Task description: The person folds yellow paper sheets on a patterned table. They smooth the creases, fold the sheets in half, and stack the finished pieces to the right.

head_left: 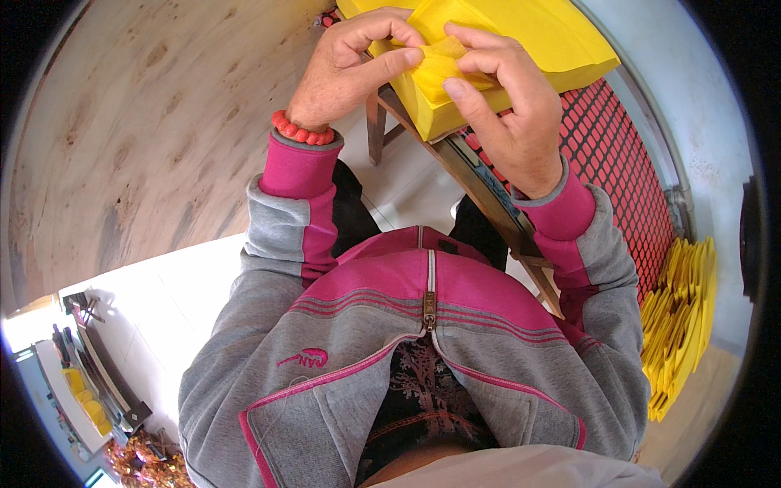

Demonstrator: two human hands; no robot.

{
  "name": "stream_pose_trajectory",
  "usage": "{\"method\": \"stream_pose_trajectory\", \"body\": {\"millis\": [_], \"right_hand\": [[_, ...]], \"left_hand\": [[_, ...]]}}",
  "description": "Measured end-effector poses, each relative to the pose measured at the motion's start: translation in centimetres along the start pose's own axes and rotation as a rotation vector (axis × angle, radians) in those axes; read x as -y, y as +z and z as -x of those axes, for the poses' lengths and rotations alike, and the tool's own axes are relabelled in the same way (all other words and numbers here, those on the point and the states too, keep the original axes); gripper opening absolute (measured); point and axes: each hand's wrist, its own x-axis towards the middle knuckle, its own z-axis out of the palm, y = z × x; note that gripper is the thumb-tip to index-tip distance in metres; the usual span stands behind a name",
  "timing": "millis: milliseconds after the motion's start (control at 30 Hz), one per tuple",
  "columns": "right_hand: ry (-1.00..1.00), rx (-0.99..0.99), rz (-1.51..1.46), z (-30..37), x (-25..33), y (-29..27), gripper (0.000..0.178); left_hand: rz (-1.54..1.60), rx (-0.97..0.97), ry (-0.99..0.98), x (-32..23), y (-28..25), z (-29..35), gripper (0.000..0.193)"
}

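A bunched piece of thin yellow fabric (438, 71) is between my two hands at the top of the view. The thumb and index finger of my left hand (346, 73) pinch its left side; a red beaded bracelet is on that wrist. On its right side, my right hand (521, 102) curls its thumb and fingers around the gathered cloth, with the fingertips partly spread. Under and behind the hands lies a larger flat pile of yellow fabric (569, 53). Whether the bunched piece is joined to that pile, I cannot tell.
A broad plywood surface (138, 154) fills the left. Below the yellow pile are a wooden frame (476, 191) and a red-and-black patterned surface (606, 154). Folded yellow pieces (679, 317) stand in a stack at the right, beside a pale wall (691, 98).
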Motion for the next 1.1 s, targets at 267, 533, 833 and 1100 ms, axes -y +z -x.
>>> {"method": "stream_pose_trajectory", "body": {"millis": [267,533,833,1100], "right_hand": [[0.017,-0.026,0.036,-0.3,-0.2,0.0,0.012],[0.044,-0.017,0.073,-0.7,0.4,-1.0,0.015],[0.268,0.337,-0.098,7.3,6.1,-6.5,0.012],[0.857,0.309,0.051,24.6,-0.5,0.6,0.021]], "left_hand": [[0.067,-0.044,0.066,0.2,0.4,0.1,0.011],[-0.144,-0.085,0.102,0.1,1.1,-0.4,0.011],[0.255,-0.225,0.031,1.0,2.8,-0.7,0.006],[0.112,-0.376,-0.029,0.7,3.1,-0.9,0.008]]}}
